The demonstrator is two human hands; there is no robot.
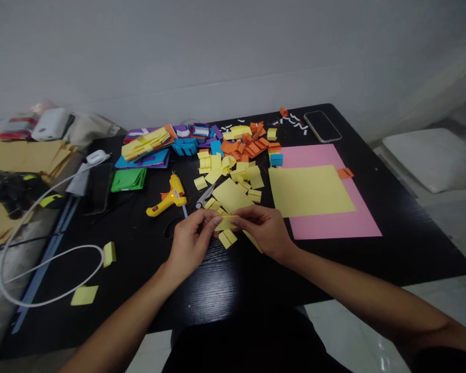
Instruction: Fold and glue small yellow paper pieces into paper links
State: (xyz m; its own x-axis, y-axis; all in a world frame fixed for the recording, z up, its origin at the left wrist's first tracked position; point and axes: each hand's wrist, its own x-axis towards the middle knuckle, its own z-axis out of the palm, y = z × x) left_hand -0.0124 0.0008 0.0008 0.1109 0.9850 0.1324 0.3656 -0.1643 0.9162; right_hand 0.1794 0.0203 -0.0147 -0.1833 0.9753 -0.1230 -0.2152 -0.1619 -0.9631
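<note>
Between my two hands is a small piece of yellow paper (226, 223), pinched at both ends. My left hand (194, 235) is closed on its left end, thumb on top. My right hand (266, 230) grips the right end the same way. Just below lies a folded yellow paper piece (228, 239). Beyond my fingers are a larger yellow sheet (233, 196), scissors (205, 197) partly under paper, and many folded yellow pieces (216, 168). A yellow glue gun (169, 197) rests to the left of the scissors.
Folded orange papers (252, 147) are heaped at the back. A yellow sheet (310, 191) overlaps a pink sheet (334, 228) on the right, with a phone (322, 126) behind. Green paper (129, 180), another phone (97, 189) and a looped white cable (54, 257) are left on the black table (140, 290).
</note>
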